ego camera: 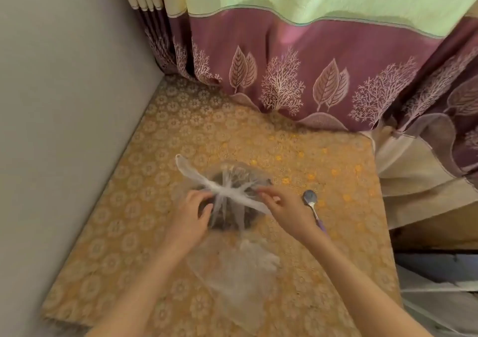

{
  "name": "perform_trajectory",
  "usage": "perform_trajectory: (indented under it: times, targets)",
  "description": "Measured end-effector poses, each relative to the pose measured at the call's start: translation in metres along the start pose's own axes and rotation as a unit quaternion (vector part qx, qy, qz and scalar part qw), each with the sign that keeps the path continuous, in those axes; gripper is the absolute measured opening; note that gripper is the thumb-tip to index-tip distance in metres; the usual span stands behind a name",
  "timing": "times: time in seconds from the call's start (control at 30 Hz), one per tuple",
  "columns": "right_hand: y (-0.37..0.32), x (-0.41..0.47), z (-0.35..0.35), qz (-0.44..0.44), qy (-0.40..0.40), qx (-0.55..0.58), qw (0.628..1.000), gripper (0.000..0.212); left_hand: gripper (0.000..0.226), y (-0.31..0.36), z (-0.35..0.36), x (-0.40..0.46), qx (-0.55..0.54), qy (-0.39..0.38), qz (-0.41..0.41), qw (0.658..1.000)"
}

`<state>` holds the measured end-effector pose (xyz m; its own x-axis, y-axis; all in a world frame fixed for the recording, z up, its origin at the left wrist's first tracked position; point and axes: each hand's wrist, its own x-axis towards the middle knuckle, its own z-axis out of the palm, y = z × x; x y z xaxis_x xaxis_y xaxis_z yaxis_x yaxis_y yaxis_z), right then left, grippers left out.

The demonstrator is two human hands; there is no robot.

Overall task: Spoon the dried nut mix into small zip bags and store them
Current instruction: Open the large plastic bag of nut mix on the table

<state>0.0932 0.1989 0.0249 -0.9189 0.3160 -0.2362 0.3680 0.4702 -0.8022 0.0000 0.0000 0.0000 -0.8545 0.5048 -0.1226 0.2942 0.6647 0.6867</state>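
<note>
A clear plastic bag [232, 179] with a dark nut mix inside sits in the middle of the table [129, 233]. Its top is gathered into a twisted white strip that runs from upper left to lower right. My left hand [191, 215] pinches the bag's gathered neck from the left. My right hand [284, 207] pinches the same strip from the right. A metal spoon [311, 202] with a purple handle lies on the table just right of my right hand. Several empty clear small bags [240, 267] lie in a loose pile near me, between my forearms.
The table carries an orange floral cloth. A grey wall [64, 104] runs along its left side. A purple and green patterned curtain [310, 65] hangs over the far edge and the right side. The table's right edge drops off near beige fabric [413, 181].
</note>
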Motion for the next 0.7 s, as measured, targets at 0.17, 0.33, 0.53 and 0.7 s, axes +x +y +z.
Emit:
perform_trajectory:
  times: [0.17, 0.33, 0.53, 0.7]
  targets:
    - [0.004, 0.059, 0.021, -0.174, 0.022, -0.15, 0.973, 0.029, 0.033, -0.011, 0.023, 0.035, 0.142, 0.081, 0.097, 0.982]
    - [0.035, 0.085, 0.037, -0.255, -0.003, -0.29, 0.922, 0.05, 0.042, -0.031, 0.041, 0.05, 0.192, 0.124, 0.119, 0.966]
    - [0.047, 0.102, 0.039, -0.358, 0.032, -0.37, 0.857, 0.037, 0.027, -0.045, 0.044, 0.069, 0.207, 0.134, 0.212, 0.946]
    - [0.045, 0.112, 0.023, -0.327, 0.065, -0.197, 0.922, 0.012, 0.014, -0.048, 0.034, 0.081, 0.127, 0.202, 0.272, 0.932]
